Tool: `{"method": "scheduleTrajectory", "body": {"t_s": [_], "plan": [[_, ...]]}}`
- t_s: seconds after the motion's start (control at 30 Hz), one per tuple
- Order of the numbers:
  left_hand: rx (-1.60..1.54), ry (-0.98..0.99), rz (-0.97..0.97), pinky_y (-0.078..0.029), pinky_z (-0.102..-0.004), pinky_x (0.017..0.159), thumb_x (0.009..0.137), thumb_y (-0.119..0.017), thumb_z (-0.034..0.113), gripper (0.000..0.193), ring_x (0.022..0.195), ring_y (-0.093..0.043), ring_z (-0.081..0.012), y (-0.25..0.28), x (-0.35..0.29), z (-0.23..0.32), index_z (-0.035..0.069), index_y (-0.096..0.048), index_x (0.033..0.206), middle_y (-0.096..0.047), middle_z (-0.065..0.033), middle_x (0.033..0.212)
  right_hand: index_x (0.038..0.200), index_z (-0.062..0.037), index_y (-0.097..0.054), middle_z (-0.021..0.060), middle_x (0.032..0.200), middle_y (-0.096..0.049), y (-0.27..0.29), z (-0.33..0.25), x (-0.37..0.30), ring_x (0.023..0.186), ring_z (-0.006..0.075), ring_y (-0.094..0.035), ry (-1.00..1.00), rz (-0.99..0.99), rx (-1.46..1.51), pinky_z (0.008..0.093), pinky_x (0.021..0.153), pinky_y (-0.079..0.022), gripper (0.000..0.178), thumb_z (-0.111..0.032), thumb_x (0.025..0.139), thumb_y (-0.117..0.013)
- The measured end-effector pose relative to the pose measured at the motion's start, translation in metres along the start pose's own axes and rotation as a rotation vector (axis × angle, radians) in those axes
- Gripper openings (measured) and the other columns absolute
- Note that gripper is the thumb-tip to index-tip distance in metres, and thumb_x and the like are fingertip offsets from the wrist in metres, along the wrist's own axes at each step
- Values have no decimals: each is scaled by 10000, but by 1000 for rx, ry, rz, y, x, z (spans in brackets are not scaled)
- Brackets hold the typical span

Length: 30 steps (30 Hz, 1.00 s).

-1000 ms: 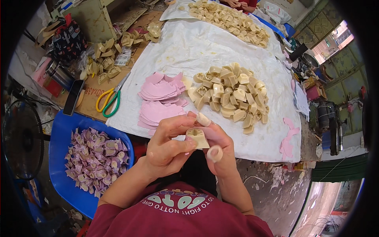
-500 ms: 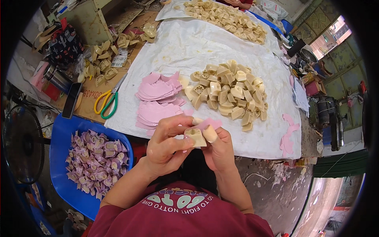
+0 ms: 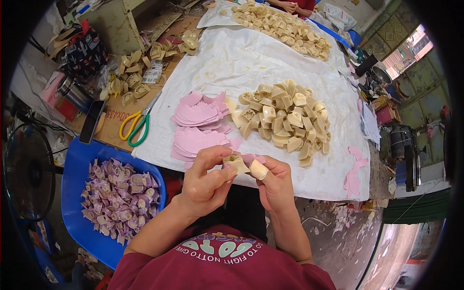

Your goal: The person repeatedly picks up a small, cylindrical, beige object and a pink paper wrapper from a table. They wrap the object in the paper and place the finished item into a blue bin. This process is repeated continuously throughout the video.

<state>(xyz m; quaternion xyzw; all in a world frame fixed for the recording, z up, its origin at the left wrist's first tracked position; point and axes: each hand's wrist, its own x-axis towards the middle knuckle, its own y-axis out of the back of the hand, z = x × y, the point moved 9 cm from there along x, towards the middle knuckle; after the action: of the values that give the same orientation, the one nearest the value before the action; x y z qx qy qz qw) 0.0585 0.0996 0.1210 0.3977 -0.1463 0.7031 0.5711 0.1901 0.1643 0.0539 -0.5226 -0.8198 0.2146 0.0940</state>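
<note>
Over the table's near edge, my left hand pinches a small beige moulded shoe heel, its hollow end partly visible. My right hand grips the same heel from the other side, and its thumb wears a pale finger cover. A pink sheet piece lies against the heel's far side between the fingers; how much of it is wrapped around is hidden. Just beyond my hands are stacks of cut pink pieces. To their right is a heap of beige heels.
A blue basin at lower left holds many purple-covered heels. Scissors and a phone lie left of the white sheet. Pink scraps are at right. Another person's hands show beyond the far heel pile.
My hands have turned and drawn closer around the heel, and the pink piece now sits closer against it. The whole view has shifted slightly.
</note>
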Motion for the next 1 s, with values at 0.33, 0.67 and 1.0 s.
{"method": "scheduleTrajectory", "body": {"t_s": [0.33,0.67,1.0], "plan": [[128,-25,-1,-534,-351,724,638,-658,-142,336,908,-618,-328,-3,-2,0,-5,-609,941,-552,-213,1106,1103,38,-665,102,1054,-683,1,-1,1,951,142,-636,-54,69,34,286,853,-498,233,-80,921,-579],[191,86,-47,-520,-338,643,678,-628,-113,242,800,-621,-302,-16,0,-9,-23,-584,898,-560,-200,1047,1164,40,-618,115,1070,-671,-5,-7,-9,980,139,-633,72,103,-293,286,868,-508,280,-32,894,-604],[14,155,39,-517,-306,639,731,-612,-140,241,812,-637,-252,-9,0,-18,12,-602,918,-558,-176,1080,1067,-17,-640,134,1078,-670,-28,-46,-16,1024,272,-645,717,-6,-830,351,878,-508,286,17,784,-667]]}}
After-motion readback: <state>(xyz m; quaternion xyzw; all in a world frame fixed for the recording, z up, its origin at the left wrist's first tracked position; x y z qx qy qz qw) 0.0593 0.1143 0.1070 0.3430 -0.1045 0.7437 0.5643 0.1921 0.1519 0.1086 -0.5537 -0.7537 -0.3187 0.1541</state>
